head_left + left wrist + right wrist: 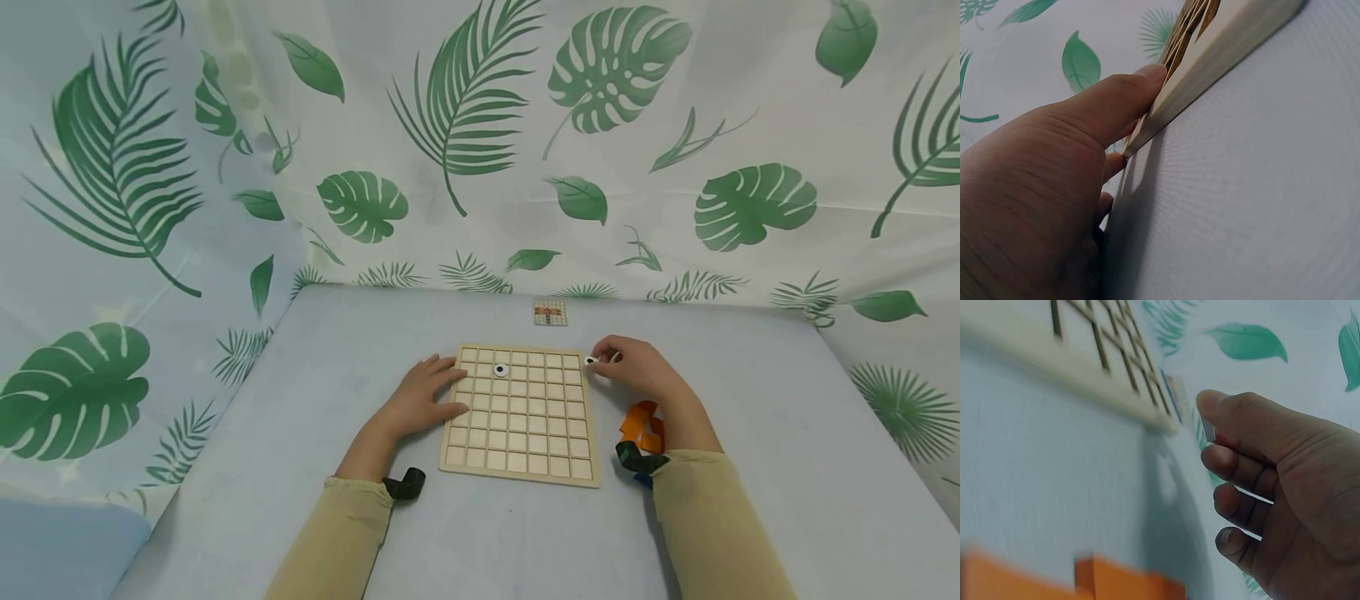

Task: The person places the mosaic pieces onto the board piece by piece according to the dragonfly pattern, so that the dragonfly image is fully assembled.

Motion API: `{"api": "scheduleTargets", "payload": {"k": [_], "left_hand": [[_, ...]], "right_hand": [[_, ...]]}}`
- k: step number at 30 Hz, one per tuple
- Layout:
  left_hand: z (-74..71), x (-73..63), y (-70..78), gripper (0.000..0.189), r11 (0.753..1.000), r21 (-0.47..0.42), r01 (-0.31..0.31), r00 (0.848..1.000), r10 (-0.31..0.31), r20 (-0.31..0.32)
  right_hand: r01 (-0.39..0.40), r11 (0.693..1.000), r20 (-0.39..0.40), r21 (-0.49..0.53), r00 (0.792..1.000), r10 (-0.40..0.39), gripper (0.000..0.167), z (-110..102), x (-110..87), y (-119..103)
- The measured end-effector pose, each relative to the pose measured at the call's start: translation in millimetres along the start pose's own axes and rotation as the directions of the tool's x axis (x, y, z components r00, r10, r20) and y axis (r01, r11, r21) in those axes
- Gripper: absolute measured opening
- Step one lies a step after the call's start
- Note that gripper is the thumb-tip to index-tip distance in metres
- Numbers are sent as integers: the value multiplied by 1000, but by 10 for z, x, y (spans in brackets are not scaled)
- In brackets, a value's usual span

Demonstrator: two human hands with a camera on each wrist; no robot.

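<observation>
A square wooden grid board lies flat on the table. On one of its upper-left cells rests a white tile with a black eye-like dot. My left hand rests at the board's left side, fingers spread and fairly straight. In the left wrist view, the thumb presses on the board's rim. Just off the upper right corner, my right hand pinches a second white eye tile between thumb and fingers. Only this tile's thin pale edge shows in the right wrist view.
Several orange pieces lie right of the board, below my right hand, with a bit of blue partly hidden by the wrist strap. A small patterned grid card lies behind the board. Leaf-printed cloth hangs behind the table.
</observation>
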State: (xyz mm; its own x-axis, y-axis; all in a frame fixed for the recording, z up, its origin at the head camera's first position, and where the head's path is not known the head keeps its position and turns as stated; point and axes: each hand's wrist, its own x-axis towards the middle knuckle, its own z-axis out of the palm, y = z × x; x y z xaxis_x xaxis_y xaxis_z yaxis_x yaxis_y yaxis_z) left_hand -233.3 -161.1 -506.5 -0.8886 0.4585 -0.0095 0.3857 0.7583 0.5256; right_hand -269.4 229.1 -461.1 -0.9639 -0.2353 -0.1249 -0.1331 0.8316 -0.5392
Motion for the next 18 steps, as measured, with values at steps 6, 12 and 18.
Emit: {"api": "scheduleTargets", "payload": {"k": [6, 12, 18], "left_hand": [[-3, 7, 9, 65, 1000, 6, 6, 1000, -6, 0], [2, 10, 7, 65, 1000, 8, 3, 1000, -3, 1], [-9, 6, 18, 65, 1000, 21, 3, 1000, -3, 3]], "right_hand": [[62, 998, -18, 22, 998, -62, 26, 79, 42, -227], [74, 993, 7, 90, 997, -75, 25, 187, 96, -412], [114, 988, 8, 102, 993, -116, 25, 318, 170, -558]]}}
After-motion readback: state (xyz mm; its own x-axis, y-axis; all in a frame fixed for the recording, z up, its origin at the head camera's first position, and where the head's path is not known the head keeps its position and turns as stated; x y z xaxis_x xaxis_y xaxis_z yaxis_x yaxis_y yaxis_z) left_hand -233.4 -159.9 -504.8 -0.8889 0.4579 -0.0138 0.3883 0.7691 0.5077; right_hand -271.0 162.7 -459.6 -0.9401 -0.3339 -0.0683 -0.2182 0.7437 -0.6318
